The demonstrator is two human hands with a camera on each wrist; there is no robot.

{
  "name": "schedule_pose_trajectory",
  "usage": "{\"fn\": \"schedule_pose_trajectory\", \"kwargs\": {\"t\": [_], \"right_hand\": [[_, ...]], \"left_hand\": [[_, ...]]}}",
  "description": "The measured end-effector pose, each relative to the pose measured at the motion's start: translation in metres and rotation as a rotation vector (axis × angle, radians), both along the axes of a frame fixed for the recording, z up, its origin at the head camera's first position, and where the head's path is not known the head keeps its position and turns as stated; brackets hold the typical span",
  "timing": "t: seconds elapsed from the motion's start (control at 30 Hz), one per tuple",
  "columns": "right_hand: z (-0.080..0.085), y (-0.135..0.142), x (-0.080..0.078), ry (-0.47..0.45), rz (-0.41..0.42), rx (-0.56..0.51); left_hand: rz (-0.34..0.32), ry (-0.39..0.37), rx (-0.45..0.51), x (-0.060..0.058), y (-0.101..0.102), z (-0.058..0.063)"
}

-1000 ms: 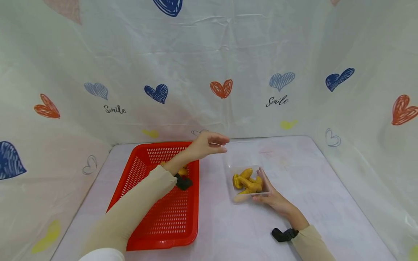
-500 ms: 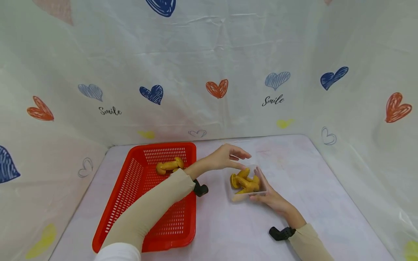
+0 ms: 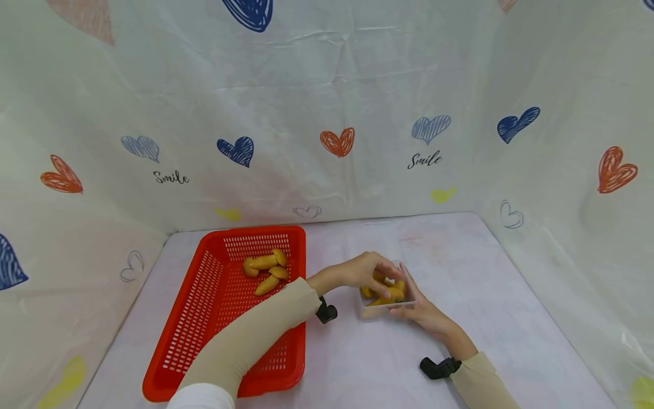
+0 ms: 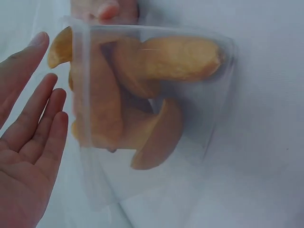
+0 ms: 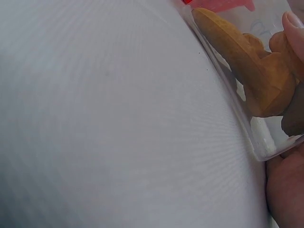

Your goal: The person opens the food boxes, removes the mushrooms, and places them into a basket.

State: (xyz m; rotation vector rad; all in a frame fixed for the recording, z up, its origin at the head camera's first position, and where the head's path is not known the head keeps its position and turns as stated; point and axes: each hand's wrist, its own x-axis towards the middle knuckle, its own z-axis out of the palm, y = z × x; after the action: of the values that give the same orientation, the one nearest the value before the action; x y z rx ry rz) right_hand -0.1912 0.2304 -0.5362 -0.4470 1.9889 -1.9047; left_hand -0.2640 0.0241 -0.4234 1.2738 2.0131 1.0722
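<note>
A small clear plastic box (image 3: 372,313) stands on the right half of the table with several yellow-brown mushrooms (image 3: 394,295) inside. My right hand (image 3: 429,313) holds it from the right side, the thumb at its near side. My left hand (image 3: 369,269) is over the box's opening, partly covering the mushrooms in the head view. In the left wrist view its fingers are extended beside the rim, and one mushroom (image 4: 60,49) sticks out above that rim. No mushroom is visibly gripped there. The right wrist view shows a long mushroom (image 5: 247,61) through the clear wall.
A red perforated basket (image 3: 300,363) sits to the left, under my left forearm. Several mushrooms (image 3: 268,284) lie towards its back right. Behind the table hangs a white sheet (image 3: 286,182) printed with hearts.
My left hand has moved right and down from above the basket's back right corner to the plastic box. Mushrooms in the basket have come into view. The right hand and box stay put.
</note>
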Motion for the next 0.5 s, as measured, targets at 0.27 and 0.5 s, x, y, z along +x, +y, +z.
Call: {"fn": "schedule_pose_trajectory", "kwargs": {"t": [0.27, 0.5], "right_hand": [[-0.001, 0.000, -0.001, -0.002, -0.016, 0.012], [-0.001, 0.000, -0.001, 0.018, -0.010, 0.008]], "left_hand": [[-0.019, -0.005, -0.021, -0.001, -0.001, -0.012], [-0.053, 0.064, -0.034, -0.003, -0.001, -0.020]]}}
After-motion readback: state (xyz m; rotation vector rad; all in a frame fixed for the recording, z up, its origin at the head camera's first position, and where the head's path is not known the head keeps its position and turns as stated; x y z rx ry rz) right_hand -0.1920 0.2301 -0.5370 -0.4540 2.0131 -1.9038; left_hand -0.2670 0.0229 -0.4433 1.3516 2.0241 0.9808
